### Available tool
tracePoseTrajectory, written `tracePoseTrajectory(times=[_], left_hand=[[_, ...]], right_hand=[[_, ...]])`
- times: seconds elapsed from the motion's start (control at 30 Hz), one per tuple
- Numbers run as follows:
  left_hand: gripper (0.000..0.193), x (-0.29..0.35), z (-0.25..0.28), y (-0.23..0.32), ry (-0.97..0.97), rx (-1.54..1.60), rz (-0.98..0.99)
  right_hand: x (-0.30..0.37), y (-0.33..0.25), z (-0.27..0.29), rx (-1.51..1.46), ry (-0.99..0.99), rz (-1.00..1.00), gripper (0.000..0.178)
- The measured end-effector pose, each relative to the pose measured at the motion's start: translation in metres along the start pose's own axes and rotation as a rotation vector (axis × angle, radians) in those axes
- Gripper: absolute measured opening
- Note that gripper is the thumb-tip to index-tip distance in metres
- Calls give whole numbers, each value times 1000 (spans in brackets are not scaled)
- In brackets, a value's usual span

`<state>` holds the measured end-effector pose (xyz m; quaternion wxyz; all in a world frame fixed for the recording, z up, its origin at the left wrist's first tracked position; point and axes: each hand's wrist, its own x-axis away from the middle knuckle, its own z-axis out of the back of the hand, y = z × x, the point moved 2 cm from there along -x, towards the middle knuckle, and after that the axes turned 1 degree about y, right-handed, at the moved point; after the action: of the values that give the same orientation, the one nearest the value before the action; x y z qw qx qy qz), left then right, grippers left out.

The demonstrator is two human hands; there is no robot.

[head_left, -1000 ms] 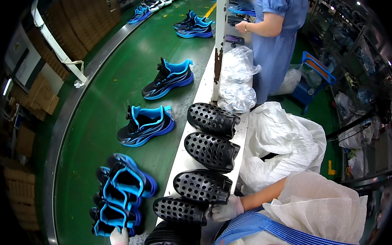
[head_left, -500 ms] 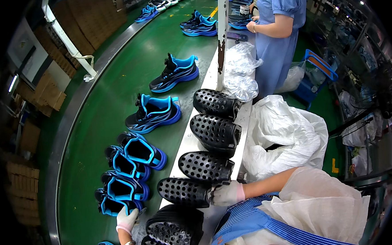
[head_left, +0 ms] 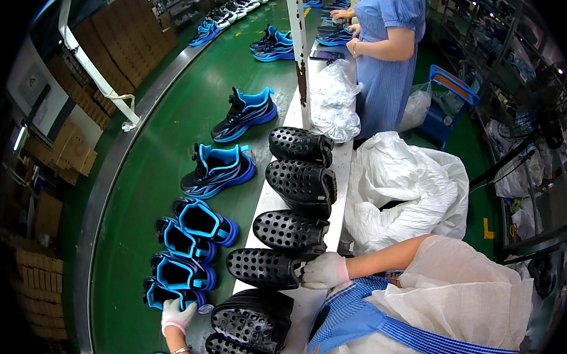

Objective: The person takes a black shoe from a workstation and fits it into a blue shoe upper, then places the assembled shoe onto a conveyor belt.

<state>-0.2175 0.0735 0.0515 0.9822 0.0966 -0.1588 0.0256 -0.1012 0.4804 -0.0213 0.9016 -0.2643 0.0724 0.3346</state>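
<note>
Chipped post (head_left: 299, 61): white
Floor (head_left: 481, 208): green, right of post
Racks (head_left: 513, 88): far right of post
Tube light (head_left: 20, 138): lit, left of post

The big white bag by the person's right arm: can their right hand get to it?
Probably yes. The white bag lies close to the right hand, and nothing seems to stand between; the hand would likely just have to leave the black shoe mold it touches.

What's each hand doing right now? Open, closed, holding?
Left hand: fingers at the heel of the row's nearest sneaker; grip can't be told.
Right hand: fingers curled at the end of a black shoe form; grip can't be told.
</note>
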Motion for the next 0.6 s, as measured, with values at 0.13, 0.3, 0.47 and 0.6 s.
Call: tracePoseTrajectory(times=[0.13,0.3,0.47,0.6], left_hand=[[35,-1,25,-5,162,9,-159],[18,-42,-9,-42,47,-217,-150],[31,-79,-44,-73,-246,-444,240],[34,-92,-56,-78,-352,-490,79]], right_hand=[[0,-1,1,6,-33,-11,25],[-1,2,-1,52,-29,14,22],[-3,-1,-2,-9,-64,-27,21],[3,3,-7,20,-133,1,19]])
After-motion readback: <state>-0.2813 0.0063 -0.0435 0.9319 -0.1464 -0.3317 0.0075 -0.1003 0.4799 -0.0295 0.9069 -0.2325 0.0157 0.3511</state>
